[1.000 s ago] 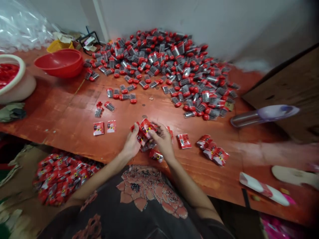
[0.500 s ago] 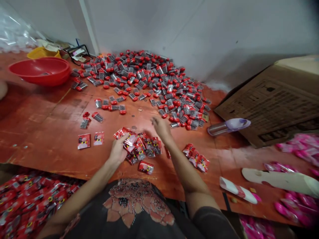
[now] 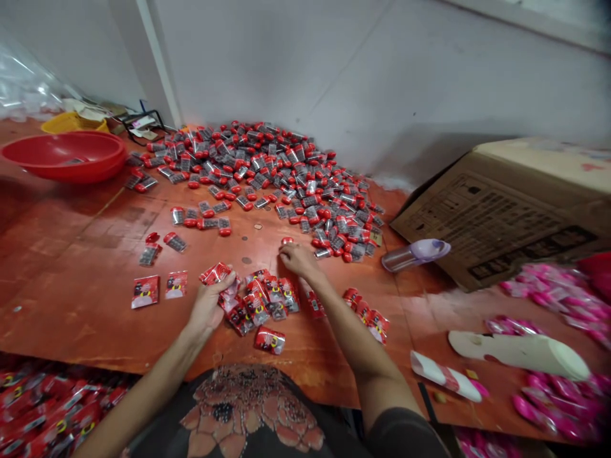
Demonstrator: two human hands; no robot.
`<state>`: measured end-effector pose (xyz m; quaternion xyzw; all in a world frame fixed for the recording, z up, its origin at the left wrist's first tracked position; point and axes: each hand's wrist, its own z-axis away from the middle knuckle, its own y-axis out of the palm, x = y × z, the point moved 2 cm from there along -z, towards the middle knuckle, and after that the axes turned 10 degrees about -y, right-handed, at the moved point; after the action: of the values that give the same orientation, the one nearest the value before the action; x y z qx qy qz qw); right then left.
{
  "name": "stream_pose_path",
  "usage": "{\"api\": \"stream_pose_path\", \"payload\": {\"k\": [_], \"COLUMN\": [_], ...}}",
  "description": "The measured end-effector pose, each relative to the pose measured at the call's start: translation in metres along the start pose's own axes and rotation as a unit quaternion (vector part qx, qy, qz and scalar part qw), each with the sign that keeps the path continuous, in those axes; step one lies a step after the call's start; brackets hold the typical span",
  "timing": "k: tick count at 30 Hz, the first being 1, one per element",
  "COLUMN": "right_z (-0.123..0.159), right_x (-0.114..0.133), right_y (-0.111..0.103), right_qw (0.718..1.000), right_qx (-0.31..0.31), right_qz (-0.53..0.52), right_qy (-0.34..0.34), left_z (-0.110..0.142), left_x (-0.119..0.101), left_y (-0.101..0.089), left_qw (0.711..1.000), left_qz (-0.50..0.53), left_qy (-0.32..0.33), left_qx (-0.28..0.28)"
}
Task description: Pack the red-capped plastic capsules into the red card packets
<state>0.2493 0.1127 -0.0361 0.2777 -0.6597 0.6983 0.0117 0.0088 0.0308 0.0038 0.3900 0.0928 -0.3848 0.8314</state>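
Note:
My left hand [image 3: 210, 302] is closed on red printed packets [image 3: 216, 273], held fanned at the near edge of a cluster. Under and beside it lie several filled red packets [image 3: 258, 299], with dark contents showing through clear parts. My right hand [image 3: 298, 259] is closed at the fingertips on a small red-capped container [image 3: 287, 241], mostly hidden by the fingers. Beyond it spreads a big heap of small clear containers [image 3: 267, 159] with red caps and dark contents. One more red packet [image 3: 270, 340] lies close to my body.
At left are a red bowl [image 3: 67, 156], a yellow basket [image 3: 76, 122] and two flat red packets [image 3: 145, 291]. To the right stand a cardboard box [image 3: 501, 210], a clear-and-lilac scoop [image 3: 415, 254] and pink packages [image 3: 558, 401]. Red packets [image 3: 28, 407] fill the space below the table edge.
My right hand has closed around a small red-capped container near the heap. My left hand still holds its packets. The whole view has shifted slightly.

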Motion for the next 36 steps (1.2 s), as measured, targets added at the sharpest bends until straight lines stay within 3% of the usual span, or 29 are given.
{"api": "stream_pose_path", "payload": {"k": [9, 13, 16, 18, 22, 25, 28, 36], "right_z": [0.021, 0.031, 0.048, 0.065, 0.096, 0.109, 0.112, 0.105], "right_x": [-0.012, -0.013, 0.014, 0.047, 0.119, 0.149, 0.157, 0.153], "right_y": [0.01, 0.011, 0.002, -0.002, 0.002, 0.011, 0.021, 0.036], "right_qw": [0.987, 0.981, 0.937, 0.891, 0.844, 0.821, 0.816, 0.845], "right_qx": [-0.107, -0.129, -0.272, -0.318, -0.252, -0.214, -0.224, -0.268], "right_qz": [-0.027, -0.083, -0.191, -0.308, -0.466, -0.522, -0.528, -0.455], "right_qy": [0.113, 0.122, 0.111, 0.1, 0.085, 0.083, 0.072, 0.09], "left_z": [-0.001, 0.002, 0.005, 0.006, 0.007, 0.008, 0.008, 0.015], "left_x": [0.002, 0.006, 0.01, 0.012, 0.012, 0.014, 0.017, 0.019], "left_y": [0.002, 0.001, 0.001, 0.0, -0.001, -0.001, 0.001, 0.004], "left_qw": [1.0, 1.0, 1.0, 1.0, 0.999, 0.997, 0.995, 0.995], "left_qz": [0.008, 0.023, 0.02, 0.022, 0.044, 0.072, 0.095, 0.094], "left_qy": [0.01, 0.005, -0.012, -0.009, 0.014, 0.002, -0.025, -0.038], "left_qx": [0.0, -0.005, 0.014, 0.014, -0.005, -0.023, -0.033, -0.004]}}
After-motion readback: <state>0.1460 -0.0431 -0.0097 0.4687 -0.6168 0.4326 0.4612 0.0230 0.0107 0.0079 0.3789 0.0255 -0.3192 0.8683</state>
